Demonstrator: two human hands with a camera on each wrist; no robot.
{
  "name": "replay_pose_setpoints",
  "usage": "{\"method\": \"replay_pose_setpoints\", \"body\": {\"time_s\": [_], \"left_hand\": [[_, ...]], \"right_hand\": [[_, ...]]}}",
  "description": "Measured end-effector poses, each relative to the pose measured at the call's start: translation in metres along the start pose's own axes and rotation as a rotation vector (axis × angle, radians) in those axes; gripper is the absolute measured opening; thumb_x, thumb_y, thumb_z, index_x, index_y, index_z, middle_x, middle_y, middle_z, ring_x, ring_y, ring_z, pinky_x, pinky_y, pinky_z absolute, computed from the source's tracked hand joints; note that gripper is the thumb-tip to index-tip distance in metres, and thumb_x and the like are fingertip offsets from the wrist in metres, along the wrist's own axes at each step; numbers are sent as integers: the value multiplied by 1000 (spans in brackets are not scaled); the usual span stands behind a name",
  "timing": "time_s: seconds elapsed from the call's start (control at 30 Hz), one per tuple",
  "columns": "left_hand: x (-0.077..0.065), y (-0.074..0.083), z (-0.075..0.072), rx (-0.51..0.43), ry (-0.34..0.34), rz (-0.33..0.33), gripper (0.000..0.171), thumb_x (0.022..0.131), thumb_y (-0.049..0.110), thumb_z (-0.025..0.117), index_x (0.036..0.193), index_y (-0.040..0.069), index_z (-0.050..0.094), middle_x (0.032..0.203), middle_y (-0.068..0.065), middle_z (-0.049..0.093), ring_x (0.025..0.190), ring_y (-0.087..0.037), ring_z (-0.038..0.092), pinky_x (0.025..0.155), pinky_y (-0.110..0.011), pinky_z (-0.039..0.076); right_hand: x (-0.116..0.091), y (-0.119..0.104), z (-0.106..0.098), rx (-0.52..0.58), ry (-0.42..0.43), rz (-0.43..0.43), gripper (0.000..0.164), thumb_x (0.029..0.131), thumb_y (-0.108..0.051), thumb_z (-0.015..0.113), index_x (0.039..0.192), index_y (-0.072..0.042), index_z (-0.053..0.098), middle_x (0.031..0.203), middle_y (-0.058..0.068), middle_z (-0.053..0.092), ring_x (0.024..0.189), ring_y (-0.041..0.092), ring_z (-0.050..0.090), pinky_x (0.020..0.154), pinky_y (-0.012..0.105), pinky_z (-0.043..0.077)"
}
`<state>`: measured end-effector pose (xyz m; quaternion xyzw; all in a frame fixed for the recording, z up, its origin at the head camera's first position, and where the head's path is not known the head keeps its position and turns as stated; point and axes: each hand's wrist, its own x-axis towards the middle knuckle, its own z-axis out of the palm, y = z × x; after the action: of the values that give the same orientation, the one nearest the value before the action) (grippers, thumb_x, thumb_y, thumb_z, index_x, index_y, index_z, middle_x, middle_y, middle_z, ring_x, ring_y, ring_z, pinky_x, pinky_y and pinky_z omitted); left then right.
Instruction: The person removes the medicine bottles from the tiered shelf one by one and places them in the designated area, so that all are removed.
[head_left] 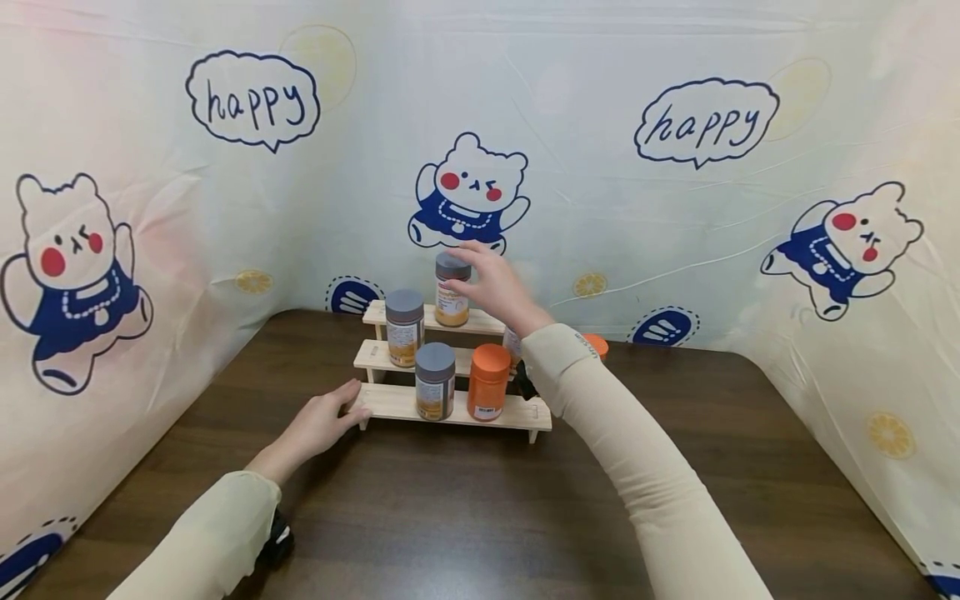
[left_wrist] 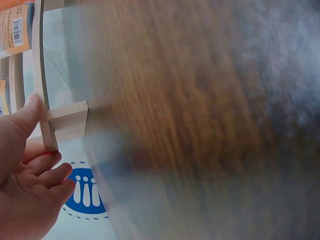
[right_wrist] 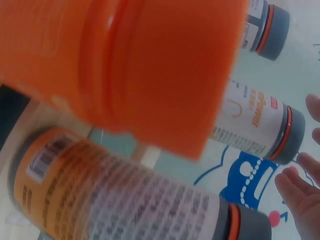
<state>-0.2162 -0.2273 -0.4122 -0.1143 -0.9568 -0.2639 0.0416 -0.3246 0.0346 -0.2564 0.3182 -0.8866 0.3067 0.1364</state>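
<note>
A three-step wooden rack (head_left: 388, 400) stands on the table, holding several bottles. My left hand (head_left: 324, 421) holds the left end of its lowest step; the left wrist view shows the thumb above the board and the fingers at its underside. On the top step stands a grey-capped bottle (head_left: 452, 306). My right hand (head_left: 495, 287) is around that bottle's cap (right_wrist: 291, 135), fingers spread, with a gap showing beside the cap in the right wrist view. Lower down are two more grey-capped bottles, one on the middle step (head_left: 405, 329) and one in front (head_left: 435, 383), beside an orange bottle (head_left: 489, 383).
Behind my right sleeve, another bottle (head_left: 512, 343) and an orange lid (head_left: 597, 345) are partly hidden. A printed cloth (head_left: 585, 208) hangs close behind the rack and along both sides. Dark brown table (head_left: 420, 517) extends in front of the rack.
</note>
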Motion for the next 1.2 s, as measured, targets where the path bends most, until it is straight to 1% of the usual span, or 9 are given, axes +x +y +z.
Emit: {"method": "replay_pose_setpoints", "body": {"time_s": [0.23,0.43,0.53,0.67,0.87,1.2], "left_hand": [[0,1,0,-2,-5,3,62,93,29,57,135,-11,36,138,-28,34,123,-43,35,97,-54,31],[1,1,0,-4,-10,2,62,93,30,56,135,-10,36,138,-28,34,123,-43,35,98,-54,31],[1,1,0,-1,-8,2,62,93,30,56,135,-10,36,138,-28,34,123,-43,35,98,-54,31],[1,0,1,1,1,11,61,92,29,57,135,-11,37,138,-28,35,123,-43,36,97,-54,31],[1,-2,2,-1,16,24,61,92,28,58,134,-11,37,137,-29,36,122,-44,37,97,-54,32],[1,-3,2,5,29,31,60,91,27,59,134,-11,39,136,-29,36,121,-44,38,96,-54,33]], "right_hand": [[4,-1,8,-29,18,-3,47,85,-24,68,129,-12,55,127,4,48,108,18,50,87,28,46],[6,0,11,-18,4,33,45,86,-23,67,129,-13,56,127,4,48,106,18,51,87,29,46],[8,1,14,-20,4,31,44,87,-22,66,128,-13,57,125,5,49,106,18,51,87,30,46],[8,2,16,-6,24,20,40,87,-18,65,126,-11,58,121,4,52,105,17,52,88,29,46],[9,1,19,4,51,41,35,89,-13,63,124,-12,60,120,3,53,105,16,52,88,27,45],[9,1,22,3,79,33,37,86,-13,66,122,-11,62,117,3,54,104,17,52,87,28,46]]}}
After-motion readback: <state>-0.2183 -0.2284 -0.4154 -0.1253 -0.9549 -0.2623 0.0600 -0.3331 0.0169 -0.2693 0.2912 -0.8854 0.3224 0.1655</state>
